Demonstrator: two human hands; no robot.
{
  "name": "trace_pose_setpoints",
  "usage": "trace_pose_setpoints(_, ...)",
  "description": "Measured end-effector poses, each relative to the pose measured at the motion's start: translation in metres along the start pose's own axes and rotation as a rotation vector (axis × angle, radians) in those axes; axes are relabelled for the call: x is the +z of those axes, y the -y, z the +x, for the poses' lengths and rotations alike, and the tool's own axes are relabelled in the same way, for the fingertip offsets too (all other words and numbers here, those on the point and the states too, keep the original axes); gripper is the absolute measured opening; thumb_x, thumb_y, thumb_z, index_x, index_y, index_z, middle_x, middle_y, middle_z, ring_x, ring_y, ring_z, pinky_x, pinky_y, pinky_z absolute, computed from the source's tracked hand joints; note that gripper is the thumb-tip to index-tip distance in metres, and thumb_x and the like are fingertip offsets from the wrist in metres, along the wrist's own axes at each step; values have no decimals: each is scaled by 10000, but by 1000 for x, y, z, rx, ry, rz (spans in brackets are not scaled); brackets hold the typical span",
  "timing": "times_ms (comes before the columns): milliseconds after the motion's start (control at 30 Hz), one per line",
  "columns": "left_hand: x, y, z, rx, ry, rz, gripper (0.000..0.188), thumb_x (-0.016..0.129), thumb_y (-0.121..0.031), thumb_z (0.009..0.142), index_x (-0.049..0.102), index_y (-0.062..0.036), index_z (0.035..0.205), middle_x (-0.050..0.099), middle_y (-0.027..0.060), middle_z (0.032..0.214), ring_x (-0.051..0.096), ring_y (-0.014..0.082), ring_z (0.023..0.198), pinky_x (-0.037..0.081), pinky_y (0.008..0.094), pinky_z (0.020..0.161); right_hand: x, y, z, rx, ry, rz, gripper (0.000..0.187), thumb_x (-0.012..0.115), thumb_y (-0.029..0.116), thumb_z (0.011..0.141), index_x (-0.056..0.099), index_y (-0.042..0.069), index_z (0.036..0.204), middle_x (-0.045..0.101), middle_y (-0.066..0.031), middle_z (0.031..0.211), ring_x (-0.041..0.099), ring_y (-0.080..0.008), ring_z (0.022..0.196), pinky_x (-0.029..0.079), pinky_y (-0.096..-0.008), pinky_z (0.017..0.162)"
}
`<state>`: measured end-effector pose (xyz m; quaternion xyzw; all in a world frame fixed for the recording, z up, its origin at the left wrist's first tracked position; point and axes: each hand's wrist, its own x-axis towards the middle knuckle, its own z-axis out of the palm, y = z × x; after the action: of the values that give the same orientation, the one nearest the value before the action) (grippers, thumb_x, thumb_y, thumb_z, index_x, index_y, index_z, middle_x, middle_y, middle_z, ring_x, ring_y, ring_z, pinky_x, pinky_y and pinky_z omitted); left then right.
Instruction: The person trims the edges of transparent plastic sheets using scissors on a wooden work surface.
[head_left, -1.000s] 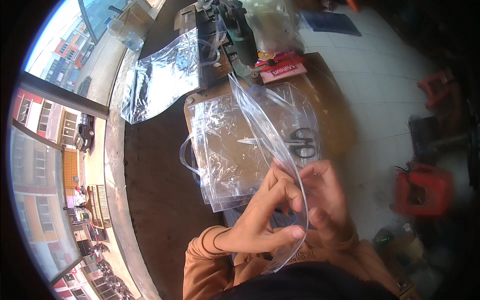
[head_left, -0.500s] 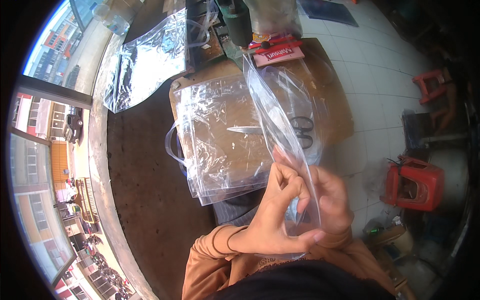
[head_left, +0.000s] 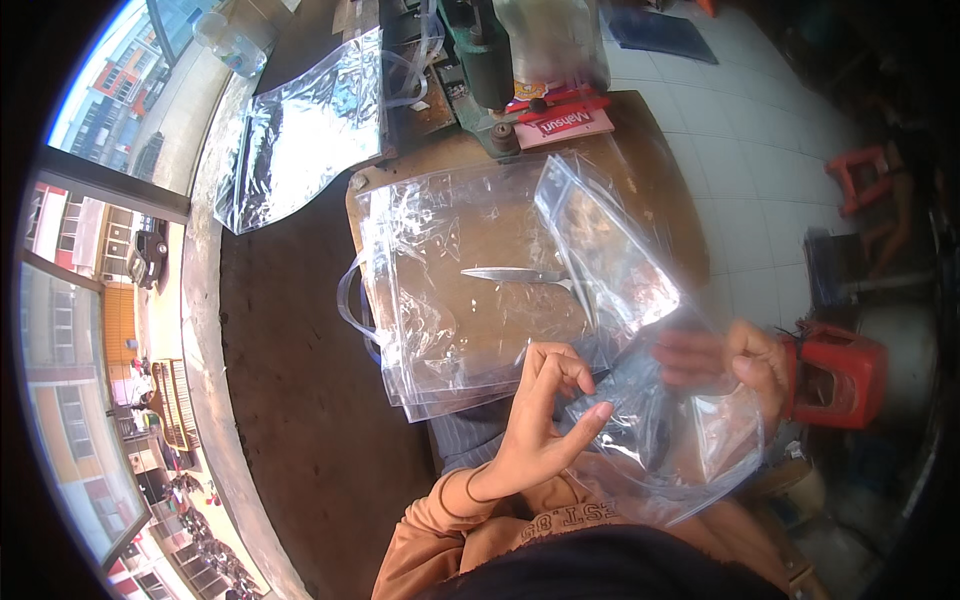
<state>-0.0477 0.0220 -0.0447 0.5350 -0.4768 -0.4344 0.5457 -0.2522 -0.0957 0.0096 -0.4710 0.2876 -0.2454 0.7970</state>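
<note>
A clear plastic bag (head_left: 610, 240) slants across my front, one end over the table and the other low before my body. My right hand (head_left: 752, 365) is closed on its right edge, with several fingers showing blurred through the film. Beside the bag's near left edge, my left hand (head_left: 545, 415) has thumb and fingers apart and nothing held between them; whether a fingertip touches the film I cannot tell. More clear plastic bags (head_left: 430, 345) lie flat on the wooden table. Scissors (head_left: 515, 275) rest there, blades pointing left, their handles hidden behind the raised bag.
At the table's far side stand a green metal machine (head_left: 480, 55) and a red and pink box (head_left: 565, 125). Another stack of clear plastic (head_left: 310, 125) lies at the far left, near the window ledge (head_left: 205, 330). A red stool (head_left: 840, 375) is on the tiled floor to the right.
My right hand has moved right, spreading the bag from an edge-on fold into a wider slanted sheet. The left hand has come away from the bag's edge and opened.
</note>
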Motion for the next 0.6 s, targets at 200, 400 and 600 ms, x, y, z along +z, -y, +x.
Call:
trace_pose_setpoints(200, 21, 28, -8, -366, -49, -334, 608, 601, -197, 872, 247, 11, 1321, 319, 204, 1329, 327, 275, 1269, 356, 356, 983, -23, 7, -17, -510, 528, 644, 108, 385, 45, 883, 442, -47, 889, 408, -361, 1208, 412, -463, 1149, 379, -575, 923)
trace_pose_setpoints(400, -7, 6, -22, -488, 99, -1050, 538, 470, -303, 929, 386, 75, 1303, 583, 185, 1119, 556, 219, 1056, 479, 290, 813, -35, -19, 7, -456, 90, 370, 122, 441, 60, 892, 515, -31, 923, 541, -254, 1068, 543, -364, 974, 465, -462, 801)
trace_pose_setpoints(600, -66, -20, -40, -142, -468, -313, 407, 540, -173, 878, 501, 89, 1186, 624, 154, 953, 557, 134, 713, 441, 232, 572, -54, -49, 46, -118, -389, -627, 121, 526, 71, 881, 575, -13, 954, 636, -155, 1009, 622, -260, 868, 507, -362, 741)
